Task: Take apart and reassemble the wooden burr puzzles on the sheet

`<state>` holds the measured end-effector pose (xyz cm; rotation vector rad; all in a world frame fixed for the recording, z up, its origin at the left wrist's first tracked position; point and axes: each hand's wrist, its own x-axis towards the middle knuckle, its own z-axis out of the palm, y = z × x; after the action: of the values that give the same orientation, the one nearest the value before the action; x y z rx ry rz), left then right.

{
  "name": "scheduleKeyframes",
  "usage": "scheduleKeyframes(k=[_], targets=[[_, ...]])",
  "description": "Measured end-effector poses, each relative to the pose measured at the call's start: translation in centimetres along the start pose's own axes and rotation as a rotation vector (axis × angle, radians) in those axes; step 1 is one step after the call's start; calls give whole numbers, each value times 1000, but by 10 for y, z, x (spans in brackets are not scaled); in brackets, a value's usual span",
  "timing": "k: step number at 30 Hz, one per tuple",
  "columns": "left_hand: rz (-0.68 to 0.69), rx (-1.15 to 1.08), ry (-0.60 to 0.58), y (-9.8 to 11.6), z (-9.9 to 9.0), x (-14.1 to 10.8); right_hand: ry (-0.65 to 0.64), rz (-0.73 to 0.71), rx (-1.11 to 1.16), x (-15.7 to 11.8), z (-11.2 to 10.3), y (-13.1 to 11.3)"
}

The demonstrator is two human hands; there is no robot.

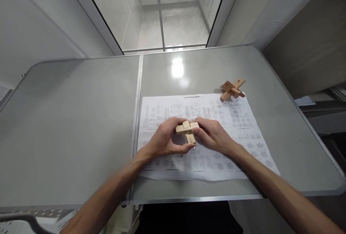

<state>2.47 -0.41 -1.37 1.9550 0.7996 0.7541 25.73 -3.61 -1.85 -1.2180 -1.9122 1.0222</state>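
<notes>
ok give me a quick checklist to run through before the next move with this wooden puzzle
1. Left hand on the light puzzle: ok, holding it.
2. Right hand on it too: ok, at its right end.
3. Paper sheet fully uncovered: not ok, the hands block part of the view.
4. Dark puzzle apart from the hands: ok, near the sheet's far right corner.
5. Light puzzle's pieces fully seated: cannot tell, fingers hide some.

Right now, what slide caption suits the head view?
Left hand and right hand hold pale wooden blocks over a printed sheet, darker assembly beyond.
</notes>
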Motion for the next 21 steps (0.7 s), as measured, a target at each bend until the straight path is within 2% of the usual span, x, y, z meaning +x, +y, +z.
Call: scheduleKeyframes(k=[6,9,11,13,17,19,21], targets=[[7,13,-3,4,0,1,-5,24,46,1,0,0],[37,35,40,5,1,1,6,33,100,2,-2,0],[62,51,95,6,1,1,49,28,144,3,-3,-1],[70,42,167,6,0,1,145,25,144,4,-3,-1],[-16,-45,321,4,-4,2,322,-20,6,6,-3,1],[-87,-111,370,2,-6,3,337,-72,-55,7,-3,3],[-146,-178,402,1,-7,4,288,-110,-97,7,-3,5]])
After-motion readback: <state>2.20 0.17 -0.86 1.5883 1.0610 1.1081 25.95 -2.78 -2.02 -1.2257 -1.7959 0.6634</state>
